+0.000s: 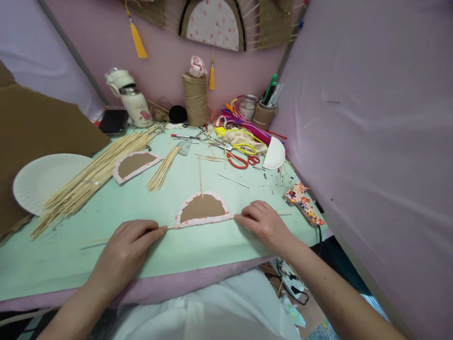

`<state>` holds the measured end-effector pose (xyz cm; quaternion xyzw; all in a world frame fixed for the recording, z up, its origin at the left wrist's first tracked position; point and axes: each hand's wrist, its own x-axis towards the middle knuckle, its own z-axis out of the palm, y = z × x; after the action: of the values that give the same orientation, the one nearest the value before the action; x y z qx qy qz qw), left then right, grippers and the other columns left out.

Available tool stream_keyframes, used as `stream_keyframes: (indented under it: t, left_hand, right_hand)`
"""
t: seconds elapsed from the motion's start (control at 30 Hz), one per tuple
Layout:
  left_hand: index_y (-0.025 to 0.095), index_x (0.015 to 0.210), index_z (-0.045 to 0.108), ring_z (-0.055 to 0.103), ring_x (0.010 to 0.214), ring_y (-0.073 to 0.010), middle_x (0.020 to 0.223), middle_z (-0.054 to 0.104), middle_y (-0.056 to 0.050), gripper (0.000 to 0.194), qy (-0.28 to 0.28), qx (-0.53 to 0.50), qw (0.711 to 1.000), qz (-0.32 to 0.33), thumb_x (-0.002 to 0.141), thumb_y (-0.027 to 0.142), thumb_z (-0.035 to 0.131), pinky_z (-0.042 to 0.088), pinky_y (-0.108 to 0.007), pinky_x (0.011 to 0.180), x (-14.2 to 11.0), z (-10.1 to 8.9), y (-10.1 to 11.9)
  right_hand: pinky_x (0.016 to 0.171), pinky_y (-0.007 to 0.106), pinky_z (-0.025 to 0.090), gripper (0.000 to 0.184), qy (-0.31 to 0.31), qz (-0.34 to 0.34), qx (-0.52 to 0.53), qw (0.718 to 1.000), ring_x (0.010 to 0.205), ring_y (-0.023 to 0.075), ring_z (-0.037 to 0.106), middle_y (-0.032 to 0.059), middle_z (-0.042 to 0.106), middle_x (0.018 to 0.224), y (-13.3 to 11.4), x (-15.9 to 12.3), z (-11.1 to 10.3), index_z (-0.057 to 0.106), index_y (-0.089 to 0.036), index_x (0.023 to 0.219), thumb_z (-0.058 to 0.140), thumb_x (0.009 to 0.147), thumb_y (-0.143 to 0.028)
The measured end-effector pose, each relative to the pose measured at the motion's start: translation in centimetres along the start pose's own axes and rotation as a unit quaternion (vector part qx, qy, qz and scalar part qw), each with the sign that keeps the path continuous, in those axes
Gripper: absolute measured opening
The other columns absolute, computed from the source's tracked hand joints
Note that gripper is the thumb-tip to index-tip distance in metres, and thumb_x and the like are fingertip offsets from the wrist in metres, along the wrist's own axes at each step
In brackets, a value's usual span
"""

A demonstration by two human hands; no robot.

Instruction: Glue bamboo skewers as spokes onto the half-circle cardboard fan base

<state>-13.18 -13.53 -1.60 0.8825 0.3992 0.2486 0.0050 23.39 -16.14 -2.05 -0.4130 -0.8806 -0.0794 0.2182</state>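
Half-disc of brown cardboard with a white, pink-spotted fabric border (203,209): on the pale green tabletop (198,252), near the front edge, between the two hands. Flat side toward the person, arc away.

Left hand (130,243): thumb and fingers closed on a thin pale wooden stick (172,227) just beside the left corner. Right hand (264,222): narrow pinch on a stick at the right corner; stick end (285,214) shows beyond the hand. Can't tell if it's one stick or two. Another thin stick (200,175) points away from the person, near end over the arc.

Left of that: small bundle of wooden sticks (163,170), second fabric-edged cardboard half-disc (136,164), large stick bundle (92,182) partly over a white paper plate (53,174), brown cardboard sheet (38,118).

Right: floral-patterned glue gun (303,203) with dark cord. Behind: yellow-handled scissors (244,149), red-handled scissors (238,160), white paper half-plate (275,153), clear protractor (184,148).

Far edge: cream bottle (137,107), cone of brown twine (195,99), brown pen cup (264,115). Spotted half-round hanging (213,26) on the pink backdrop.
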Motion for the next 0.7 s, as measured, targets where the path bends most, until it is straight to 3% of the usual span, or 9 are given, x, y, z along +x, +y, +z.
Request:
stream_keyframes:
  t: [0.7]
  left_hand:
    - [0.024, 0.096, 0.076, 0.062, 0.088, -0.022, 0.096, 0.072, -0.005, 0.035, -0.035, -0.008, 0.998, -0.046, 0.097, 0.03, 0.041, 0.047, -0.037, 0.08, -0.3, 0.17, 0.21]
  right_hand:
    - [0.079, 0.033, 0.041, 0.023, -0.017, 0.001, 0.01, 1.0, 0.083, 0.0175, 0.05, 0.0072, 0.064, 0.086, 0.0, -0.21, 0.07, 0.068, -0.017, 0.108, 0.047, 0.099, -0.014]
